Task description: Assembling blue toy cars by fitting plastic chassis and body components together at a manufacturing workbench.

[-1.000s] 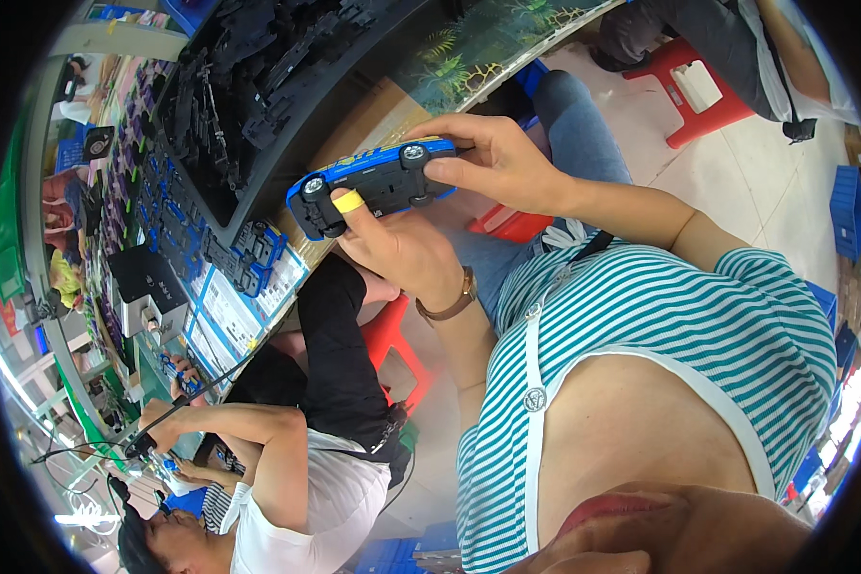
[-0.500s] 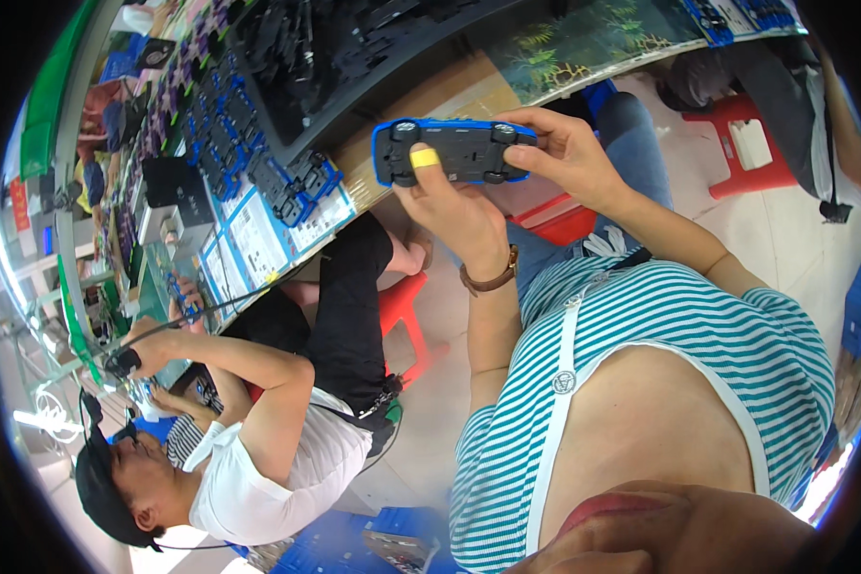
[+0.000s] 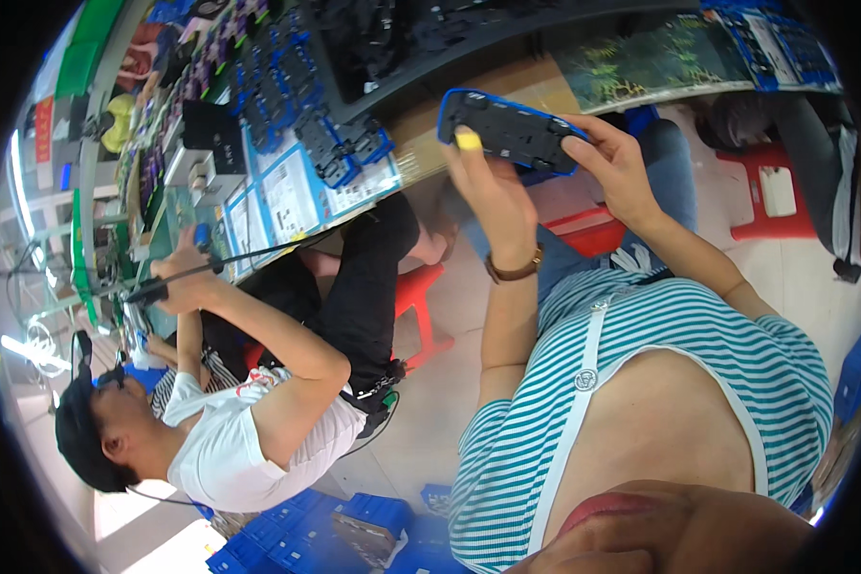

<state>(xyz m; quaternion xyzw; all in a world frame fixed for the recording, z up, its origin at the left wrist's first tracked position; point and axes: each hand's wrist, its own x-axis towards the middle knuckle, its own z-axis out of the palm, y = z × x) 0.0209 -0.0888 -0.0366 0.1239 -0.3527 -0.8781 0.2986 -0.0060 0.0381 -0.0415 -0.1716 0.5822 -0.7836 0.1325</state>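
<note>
Now, nearest to me, my striped green-and-white shirt [image 3: 641,383] fills the lower frame, and both forearms rise from it to the blue toy-car body [image 3: 509,129] I hold up in front of the workbench edge [image 3: 507,86]. My left hand [image 3: 493,196], with a watch [image 3: 515,270] at the wrist, is closed round the car's near side, its yellow-tipped finger [image 3: 468,141] pressed on the shell; my right hand [image 3: 614,163] pinches the far end between fingers and thumb. Compared with a second ago, the car has turned over: its dark underside faces me where the blue roof and windows showed, so I judge the check has moved on to the chassis. Further off to my left, a seated co-worker [image 3: 258,421] in a white top holds a cabled tool [image 3: 177,277] over the bench, where blue trays [image 3: 340,148] and paper sheets [image 3: 287,196] lie.
</note>
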